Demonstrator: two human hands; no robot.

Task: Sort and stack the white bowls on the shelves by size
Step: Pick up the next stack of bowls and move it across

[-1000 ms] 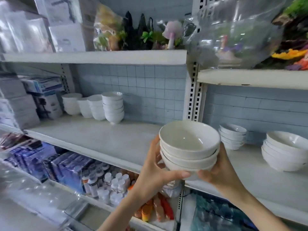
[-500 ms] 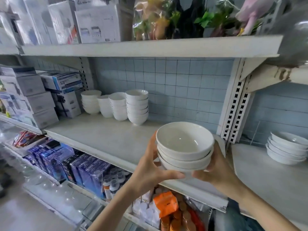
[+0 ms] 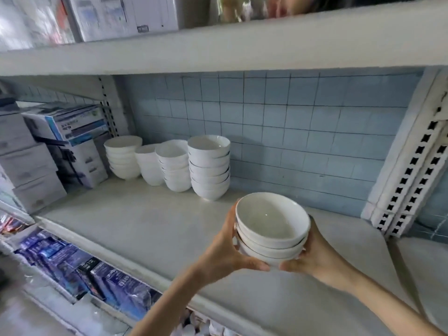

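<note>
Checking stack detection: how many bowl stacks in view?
5. Four stand at the shelf back: far-left stack, second stack, third stack, tallest stack. The fifth stack is in the hands. None visibly hidden.

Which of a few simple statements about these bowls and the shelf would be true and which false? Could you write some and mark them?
1. Both hands hold one stack of bowls. True: the left hand and right hand cup it from either side.
2. The held stack rests on the shelf. False: it is lifted above it.
3. Four stacks of white bowls stand at the back of the shelf. True.
4. Those stacks stand on the right, by the slotted upright. False: they stand at the left, near the boxes.
5. The top held bowl is full of water. False: it looks empty.
</note>
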